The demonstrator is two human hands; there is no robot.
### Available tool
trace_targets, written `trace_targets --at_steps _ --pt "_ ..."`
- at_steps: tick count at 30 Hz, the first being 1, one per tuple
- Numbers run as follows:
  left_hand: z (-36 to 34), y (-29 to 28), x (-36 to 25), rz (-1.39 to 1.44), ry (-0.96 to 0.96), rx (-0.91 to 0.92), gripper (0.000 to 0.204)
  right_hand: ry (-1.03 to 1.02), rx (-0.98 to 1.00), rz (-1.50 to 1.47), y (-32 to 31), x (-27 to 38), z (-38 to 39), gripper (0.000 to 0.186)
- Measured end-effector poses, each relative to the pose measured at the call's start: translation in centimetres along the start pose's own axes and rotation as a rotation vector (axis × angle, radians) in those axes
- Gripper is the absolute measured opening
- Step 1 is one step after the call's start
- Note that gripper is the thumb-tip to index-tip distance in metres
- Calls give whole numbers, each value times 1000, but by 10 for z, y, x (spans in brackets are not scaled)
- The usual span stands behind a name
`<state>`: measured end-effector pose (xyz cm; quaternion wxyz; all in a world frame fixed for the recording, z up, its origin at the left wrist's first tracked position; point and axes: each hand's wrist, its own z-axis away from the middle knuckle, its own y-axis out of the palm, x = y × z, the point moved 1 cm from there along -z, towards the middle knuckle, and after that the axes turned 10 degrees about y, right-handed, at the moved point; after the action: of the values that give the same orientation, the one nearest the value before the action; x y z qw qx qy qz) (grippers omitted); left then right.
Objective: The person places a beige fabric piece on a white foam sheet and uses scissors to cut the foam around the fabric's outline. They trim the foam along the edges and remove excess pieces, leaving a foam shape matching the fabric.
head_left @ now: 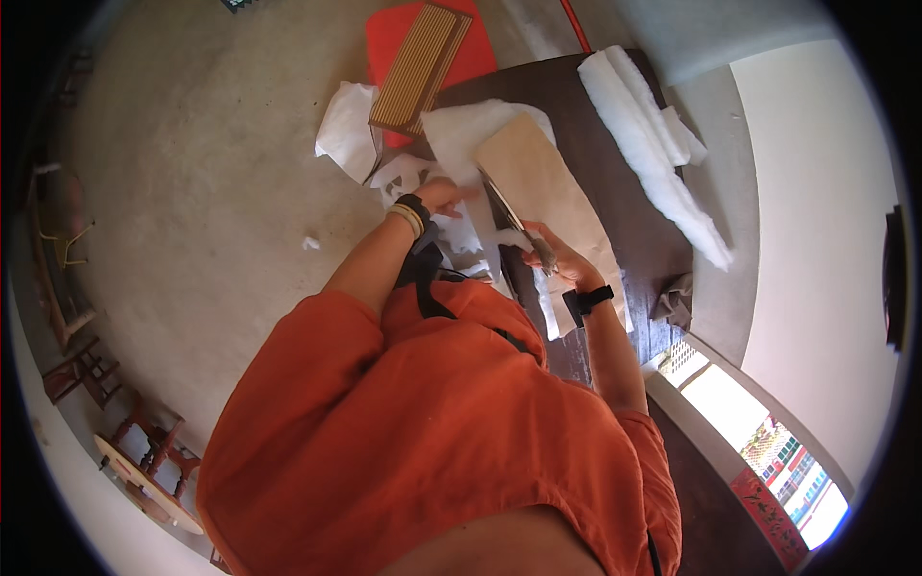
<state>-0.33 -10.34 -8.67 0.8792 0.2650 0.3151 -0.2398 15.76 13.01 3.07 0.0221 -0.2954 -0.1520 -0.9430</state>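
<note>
A pair of long-bladed scissors (521, 221) is in my right hand (567, 261), its blades pointing away from me along the left edge of a brown paper sheet (543, 173). The paper lies over white fluffy batting (451, 134) on a dark table. To the left, my left hand (444, 196) reaches over the white material with its fingers stretched to the right, slightly blurred. Torn-looking white scraps (456, 233) hang below that hand, at the table's left edge.
On the dark table (634, 216), a long strip of white batting (643, 134) lies at the right, with a crumpled grey cloth (674, 300) nearer me. A red stool (389, 43) bears a slatted brown panel (423, 67) beyond the table. Wooden chairs (144, 432) stand far left.
</note>
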Motion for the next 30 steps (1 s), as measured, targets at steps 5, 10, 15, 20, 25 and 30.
trace_targets --at_steps 5,10,15,20,25,30 --pt "-1 -11 -2 79 2 26 47 84 12 -68 -1 -9 18 75" --pt "-3 -1 -1 -8 -65 54 34 -46 27 -106 7 -8 -4 73" --pt "-5 5 -4 -75 -55 58 32 -65 71 -100 8 8 -28 75" --pt "-6 11 -3 -137 -64 97 34 -40 -1 -69 12 15 -33 68" --pt "-3 23 -2 -173 -55 79 26 -137 -64 -93 24 17 -33 65" --pt "-5 26 -3 -297 -89 106 29 -63 -191 -63 27 20 -25 60"
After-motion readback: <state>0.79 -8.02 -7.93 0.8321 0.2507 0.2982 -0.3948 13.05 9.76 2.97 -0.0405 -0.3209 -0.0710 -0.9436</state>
